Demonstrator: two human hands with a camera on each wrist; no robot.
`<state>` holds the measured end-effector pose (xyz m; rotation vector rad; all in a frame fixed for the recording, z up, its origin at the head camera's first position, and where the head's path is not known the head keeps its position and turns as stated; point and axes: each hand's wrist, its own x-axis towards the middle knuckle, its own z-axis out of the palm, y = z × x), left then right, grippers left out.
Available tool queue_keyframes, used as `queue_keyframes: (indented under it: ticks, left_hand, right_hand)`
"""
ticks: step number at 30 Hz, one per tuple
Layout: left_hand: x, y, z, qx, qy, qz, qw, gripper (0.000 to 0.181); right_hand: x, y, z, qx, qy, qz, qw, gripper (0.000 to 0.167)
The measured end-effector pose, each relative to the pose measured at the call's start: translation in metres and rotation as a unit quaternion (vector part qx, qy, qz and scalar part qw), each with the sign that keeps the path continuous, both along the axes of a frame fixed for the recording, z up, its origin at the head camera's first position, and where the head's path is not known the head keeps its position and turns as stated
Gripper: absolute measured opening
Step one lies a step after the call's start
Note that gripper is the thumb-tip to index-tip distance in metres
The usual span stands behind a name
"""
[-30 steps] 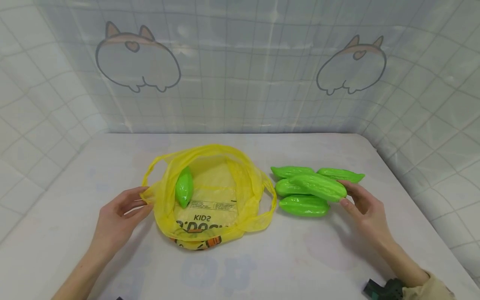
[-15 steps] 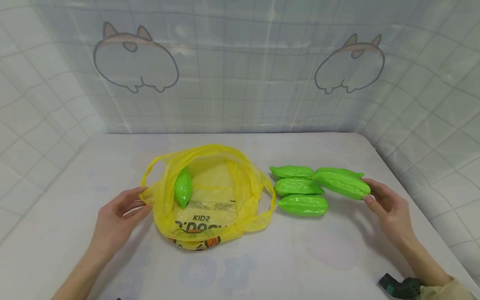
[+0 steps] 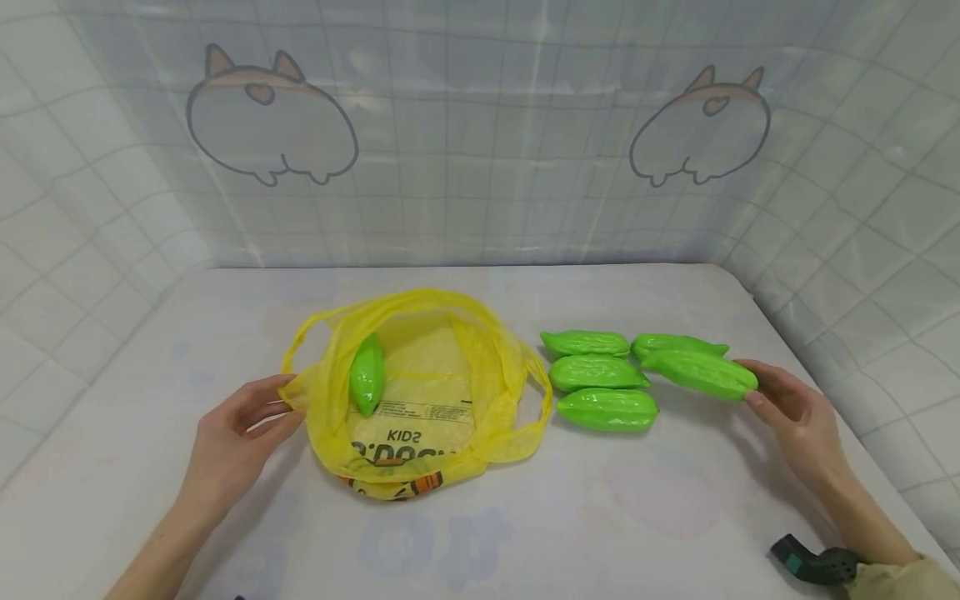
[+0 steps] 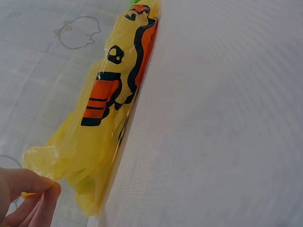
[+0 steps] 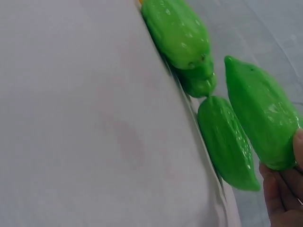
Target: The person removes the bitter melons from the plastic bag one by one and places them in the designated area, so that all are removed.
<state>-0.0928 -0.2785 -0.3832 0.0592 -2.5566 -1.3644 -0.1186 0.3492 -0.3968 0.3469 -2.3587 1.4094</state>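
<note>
A yellow plastic bag (image 3: 416,375) lies on the table with its mouth spread wide, and one glossy green bitter melon (image 3: 367,377) rests inside at its left. My left hand (image 3: 238,425) pinches the bag's left edge near a handle; in the left wrist view, thumb and fingertips grip the thin film (image 4: 42,161). My right hand (image 3: 798,425) holds the end of another bitter melon (image 3: 705,373) between thumb and fingers. The right wrist view has this melon (image 5: 260,113) raised beside a lying melon (image 5: 227,142). Three melons lie stacked in a column (image 3: 600,373), with another (image 3: 675,343) to their right.
White table (image 3: 555,517) stretches around the bag, with a tiled-pattern curtain (image 3: 480,167) behind and at both sides. A black wrist device (image 3: 813,562) is on the right forearm. The bag's right handle (image 3: 543,408) loops close to the melons.
My right hand has drawn its bitter melon rightward, off the melons in the column, slowing over the last half second. My left hand and the bag stay put.
</note>
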Motion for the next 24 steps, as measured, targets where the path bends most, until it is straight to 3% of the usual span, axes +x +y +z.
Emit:
queue_keyframes:
  ticks: [9, 15, 24]
  left_hand:
    - [-0.001, 0.0, 0.001, -0.005, -0.006, 0.007, 0.9999, 0.051]
    - [-0.001, 0.0, 0.001, -0.006, -0.012, 0.007, 0.9999, 0.051]
    - [-0.001, 0.001, 0.0, -0.011, 0.004, 0.003, 0.9999, 0.049]
  right_hand:
    - [-0.003, 0.016, -0.008, 0.049, -0.012, -0.002, 0.9987, 0.035]
    - [-0.006, 0.023, -0.014, 0.043, -0.025, 0.017, 0.9986, 0.035]
    - [-0.008, 0.022, -0.02, 0.062, -0.041, 0.026, 0.9969, 0.034]
